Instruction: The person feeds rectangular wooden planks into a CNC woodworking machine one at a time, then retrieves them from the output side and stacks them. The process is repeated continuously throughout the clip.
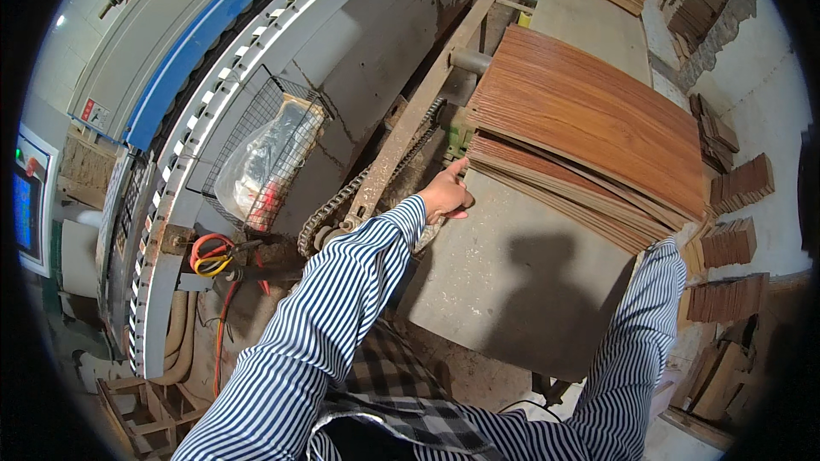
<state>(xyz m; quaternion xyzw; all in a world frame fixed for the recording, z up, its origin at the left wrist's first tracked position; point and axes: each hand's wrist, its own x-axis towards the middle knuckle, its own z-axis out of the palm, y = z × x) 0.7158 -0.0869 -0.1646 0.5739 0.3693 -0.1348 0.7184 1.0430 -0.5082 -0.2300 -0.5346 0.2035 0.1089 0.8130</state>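
A stack of wood-grain laminate panels (589,115) lies on a grey board (474,256) in front of me. Its top panel is reddish brown and skewed, with gaps between the layers beneath. My left hand (448,193) is at the stack's near left corner, index finger stretched out to the panel ends and the other fingers loosely bent. Nothing is visible in that hand. At the stack's right end, my right hand (688,230) is mostly hidden by its striped sleeve and the panels, so its grip does not show.
Along the left runs a machine with a blue rail (192,45). A wire basket (269,153) and scissors (213,255) hang on its side. A drive chain (339,202) lies beside the roller conveyor frame (410,128). Small panel stacks (727,243) stand on the right.
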